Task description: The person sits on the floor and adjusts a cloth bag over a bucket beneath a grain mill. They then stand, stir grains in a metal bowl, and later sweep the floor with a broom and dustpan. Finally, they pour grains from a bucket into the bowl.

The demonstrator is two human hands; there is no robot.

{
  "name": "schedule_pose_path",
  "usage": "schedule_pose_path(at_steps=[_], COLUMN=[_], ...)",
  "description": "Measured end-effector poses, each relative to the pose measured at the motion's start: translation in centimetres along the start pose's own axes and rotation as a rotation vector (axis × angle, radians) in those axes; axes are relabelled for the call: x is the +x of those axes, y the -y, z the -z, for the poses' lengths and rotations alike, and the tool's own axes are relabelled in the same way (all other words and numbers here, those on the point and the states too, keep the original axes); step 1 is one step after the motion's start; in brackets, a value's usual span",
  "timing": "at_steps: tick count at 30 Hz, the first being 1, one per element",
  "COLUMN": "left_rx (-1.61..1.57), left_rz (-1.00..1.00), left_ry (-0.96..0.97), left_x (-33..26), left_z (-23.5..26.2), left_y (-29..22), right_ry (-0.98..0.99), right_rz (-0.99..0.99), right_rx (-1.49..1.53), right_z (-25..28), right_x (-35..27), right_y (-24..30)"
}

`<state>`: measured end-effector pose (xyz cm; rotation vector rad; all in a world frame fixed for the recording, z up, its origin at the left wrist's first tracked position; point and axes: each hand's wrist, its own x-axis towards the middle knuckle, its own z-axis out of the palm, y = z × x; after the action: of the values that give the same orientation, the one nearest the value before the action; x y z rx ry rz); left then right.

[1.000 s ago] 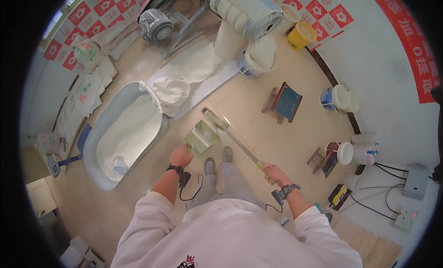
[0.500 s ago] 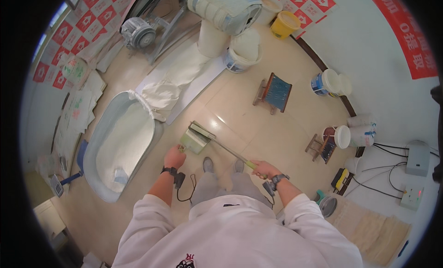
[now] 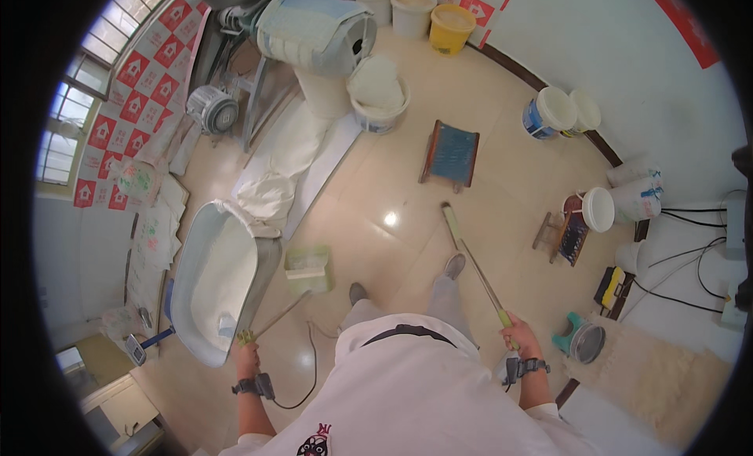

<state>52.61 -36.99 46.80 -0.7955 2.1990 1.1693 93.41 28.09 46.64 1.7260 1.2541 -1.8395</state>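
Observation:
My left hand (image 3: 247,358) is closed around the end of a long-handled dustpan's thin handle. The pale green dustpan (image 3: 308,269) hangs beside the metal tub, left of my feet; whether it touches the floor I cannot tell. On the right, my right hand (image 3: 520,336) is wrapped round the green grip of a broom (image 3: 482,274). Its metal stick slants forward and left, and the narrow head is seen edge-on ahead of my right foot. Broom and dustpan are well apart.
A metal tub (image 3: 182,299) with white contents stands left, joined to white cloth (image 3: 267,195). Ahead is a blue-topped stool (image 3: 452,154); a smaller stool (image 3: 572,238) and white buckets (image 3: 598,210) line the right wall. A drum machine (image 3: 314,36) stands far left. Cables (image 3: 682,260) hang right.
My hands have moved apart. The dustpan has shifted left and turned; the broom has swung off it to the right. My view has shifted, and my right foot is farther forward.

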Motion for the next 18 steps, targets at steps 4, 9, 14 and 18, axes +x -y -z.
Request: schedule_pose_path(at_steps=[4, 9, 14, 18], left_rx=[0.099, 0.351, 0.422, 0.169], left_rz=[-0.151, -0.583, -0.7, -0.466], left_ry=[-0.051, -0.06, -0.066, 0.04], left_x=[-7.8, -14.0, -19.8, -24.9], left_z=[-6.9, -12.4, -16.2, -22.1], left_y=[-4.3, -11.3, -22.7, -35.1], right_ry=[-0.029, -0.003, -0.007, -0.05], right_rz=[0.001, 0.017, 0.05, 0.022], right_rx=[0.136, 0.315, 0.298, 0.339], right_z=[8.9, 20.3, 29.1, 34.0], right_x=[5.6, 10.4, 14.9, 17.9], right_y=[0.9, 5.6, 12.3, 18.7])
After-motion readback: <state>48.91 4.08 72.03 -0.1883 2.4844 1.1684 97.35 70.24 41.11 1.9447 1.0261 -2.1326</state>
